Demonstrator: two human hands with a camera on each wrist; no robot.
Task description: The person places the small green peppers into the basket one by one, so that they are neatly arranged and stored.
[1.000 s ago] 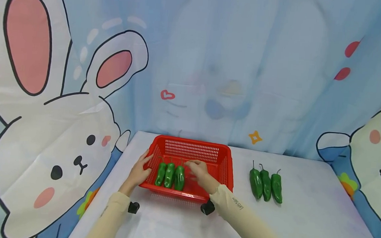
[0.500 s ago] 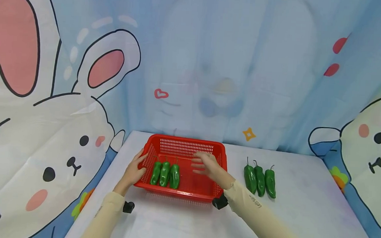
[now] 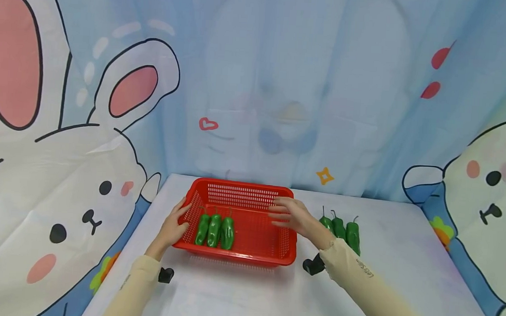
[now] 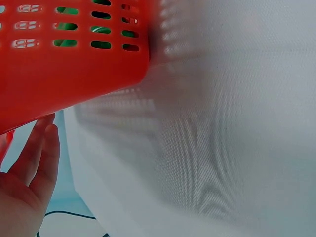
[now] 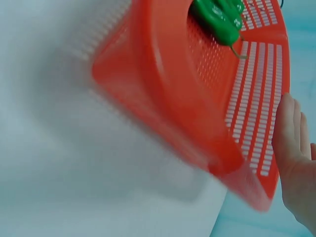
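- My left hand (image 3: 172,228) rests at the left edge of the red basket (image 3: 229,256), fingers nearly straight, thumb spread wide from them.
- My right hand (image 3: 297,216) is held wide over the basket's right edge, fingers straight and carrying nothing.
- The basket stands near the back left corner of the white worktop (image 3: 227,296).
- Inside it, 3 green peppers (image 3: 214,230) lie side by side, nearer its left edge.
- Another 3 peppers (image 3: 339,227) lie on the worktop, beyond the basket's right edge, partly hidden by my right arm.
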